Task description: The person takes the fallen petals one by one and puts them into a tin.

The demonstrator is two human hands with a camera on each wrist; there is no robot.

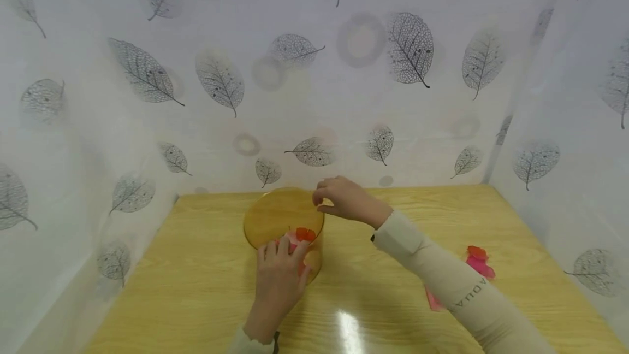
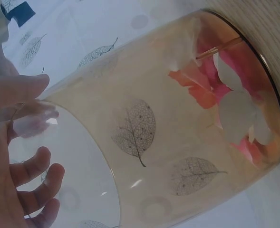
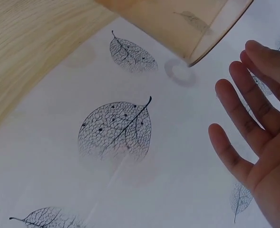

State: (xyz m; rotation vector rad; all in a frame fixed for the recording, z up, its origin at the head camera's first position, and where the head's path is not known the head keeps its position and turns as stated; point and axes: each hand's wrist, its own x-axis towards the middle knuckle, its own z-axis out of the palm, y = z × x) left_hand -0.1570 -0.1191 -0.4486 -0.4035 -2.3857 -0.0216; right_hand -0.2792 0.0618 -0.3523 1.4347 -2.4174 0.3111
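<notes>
Container [image 1: 267,214], amber and see-through, sits left of the middle of the counter [image 1: 196,266]. Pink, red and pale petals [image 2: 201,90] lie near its base, among them a thin brown strip [image 2: 220,47] hard to make out. Left hand [image 1: 277,283] is at the rim on the side toward the near edge, fingers bent over it — whether they grip I cannot tell. Right hand [image 1: 351,200] is beside the opening, fingers loosely spread, apart from the rim and holding nothing. Toward the counter's right edge lie a red-and-pink piece [image 1: 479,262] and a pale pink piece [image 1: 433,300] — both partly hidden by the right sleeve [image 1: 442,266].
</notes>
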